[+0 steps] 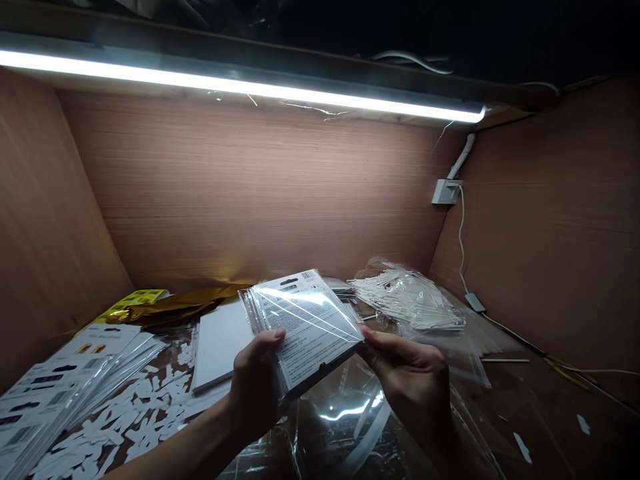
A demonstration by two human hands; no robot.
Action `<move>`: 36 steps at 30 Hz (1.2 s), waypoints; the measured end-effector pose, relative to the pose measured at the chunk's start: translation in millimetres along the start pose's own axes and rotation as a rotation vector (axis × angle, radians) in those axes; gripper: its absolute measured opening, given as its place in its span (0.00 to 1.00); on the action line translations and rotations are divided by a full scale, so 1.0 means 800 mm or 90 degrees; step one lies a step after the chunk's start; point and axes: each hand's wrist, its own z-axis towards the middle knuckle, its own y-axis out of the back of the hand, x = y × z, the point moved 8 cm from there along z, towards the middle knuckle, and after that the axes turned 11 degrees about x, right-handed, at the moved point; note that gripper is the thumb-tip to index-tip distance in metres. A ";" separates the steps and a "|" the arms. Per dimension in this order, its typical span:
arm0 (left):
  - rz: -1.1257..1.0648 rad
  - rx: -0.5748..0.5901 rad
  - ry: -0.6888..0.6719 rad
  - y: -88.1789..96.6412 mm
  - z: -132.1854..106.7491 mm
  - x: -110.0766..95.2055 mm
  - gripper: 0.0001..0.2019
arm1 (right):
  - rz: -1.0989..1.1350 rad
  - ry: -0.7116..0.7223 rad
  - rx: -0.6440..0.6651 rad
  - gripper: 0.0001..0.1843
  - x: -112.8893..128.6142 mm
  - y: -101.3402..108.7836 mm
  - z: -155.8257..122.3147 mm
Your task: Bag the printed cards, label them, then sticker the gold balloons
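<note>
Left hand [255, 387] and right hand [407, 380], set apart, firmly pinch opposite edges of a clear-bagged card packet [305, 327], held tilted and steady; a bag of white sticks [410, 300] lies beyond the packet.

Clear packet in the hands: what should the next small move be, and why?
Probably set the clear packet down on the stack of sleeved cards at left: the left hand and right hand grip it by its edges, its warning side is up, and that stack looks similar.
</note>
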 end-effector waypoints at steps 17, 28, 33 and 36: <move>0.007 -0.086 -0.032 -0.002 0.005 -0.001 0.16 | -0.059 -0.018 0.058 0.22 0.000 -0.008 -0.001; 0.005 -0.073 -0.024 -0.007 0.008 0.009 0.16 | -0.126 0.018 0.060 0.21 0.011 -0.018 -0.003; 0.003 -0.100 -0.015 0.005 0.010 0.014 0.16 | -0.431 0.216 0.091 0.35 0.048 -0.039 -0.007; 0.012 -0.104 -0.026 0.011 0.011 0.022 0.17 | -0.505 0.338 0.119 0.31 0.067 -0.055 -0.016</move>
